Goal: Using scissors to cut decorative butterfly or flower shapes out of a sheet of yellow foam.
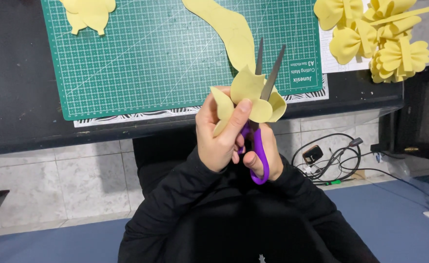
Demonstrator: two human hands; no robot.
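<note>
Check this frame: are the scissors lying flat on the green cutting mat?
No, the purple-handled scissors are held up in the right hand, blades open around a yellow foam piece pinched by the left hand.

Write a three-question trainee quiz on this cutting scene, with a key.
1. True or false: the scissors have purple handles and the blades are open.
2. Which hand pinches the yellow petal piece? A) left hand B) right hand C) neither
3. Fill in: the long yellow strip lies on the green ____.

Key
1. True: the blades spread apart around the petal piece, above the mat's front edge.
2. A: the left thumb presses on it, while the right hand works the scissors.
3. Mat. Finished yellow flowers lie right of the mat, on the table.
</note>
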